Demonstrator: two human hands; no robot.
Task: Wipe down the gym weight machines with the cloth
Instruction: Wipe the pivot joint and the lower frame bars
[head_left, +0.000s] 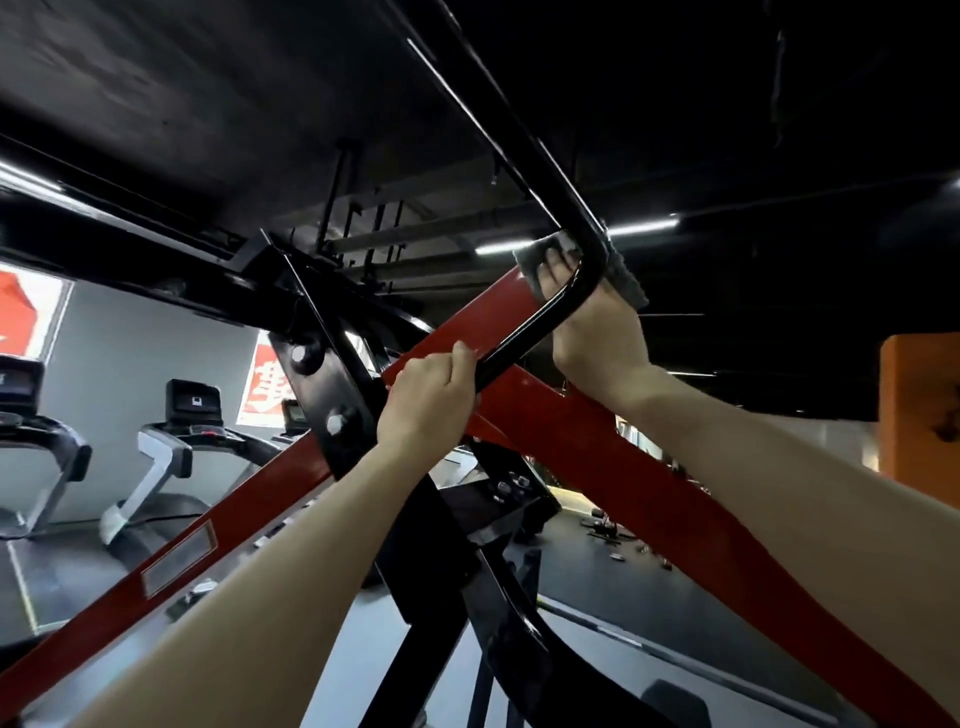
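The right hand is reaching up to the bend of the black handle bar of the weight machine, high and to the right. Its grip is closing round the bar with the grey cloth pinched between the fingers and the metal. The cloth is wrapping the bend, one end sticking out to the left and the other hanging to the right. The left hand is holding the lower end of the same bar, its grip curling tight on the tube. Two red frame beams are crossing just behind both hands. Treadmills are standing far to the left, against a grey wall.
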